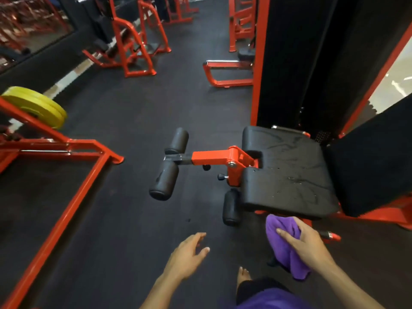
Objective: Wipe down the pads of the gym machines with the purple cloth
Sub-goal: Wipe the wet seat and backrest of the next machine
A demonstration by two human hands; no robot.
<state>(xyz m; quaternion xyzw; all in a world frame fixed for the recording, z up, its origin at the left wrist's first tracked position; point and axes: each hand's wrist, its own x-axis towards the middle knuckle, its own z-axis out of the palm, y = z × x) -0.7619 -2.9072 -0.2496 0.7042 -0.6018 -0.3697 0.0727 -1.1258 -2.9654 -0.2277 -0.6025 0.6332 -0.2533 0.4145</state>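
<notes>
Head cam: R hand [306, 241] near-right, fingers curled round the purple cloth [283, 248], which is bunched up and hangs below the hand. The cloth sits just near of the seat pad [287, 172] front edge, not touching it as far as I can tell. L hand [186, 256] at near-centre, fingers spread and loose, holding nothing, above the dark floor [111, 219]. Hands well apart.

Seat pad is black w/ a notch on its left side, and wet streaks and droplets across the top. Black back pad [374, 166] rises at the right, tilted. A red arm [214, 158] runs left from the seat to two black roller pads [166, 180], w/ another roller [231, 207] below the seat's near-left corner.

Red frame [73, 186] crosses the left side, w/ yellow weight plates [38, 105] at far left. More red machines [133, 45] far-centre. Bare foot [243, 275] near the bottom edge, just below the cloth. Red-tipped handle [331, 235] pokes out right of the R hand.
</notes>
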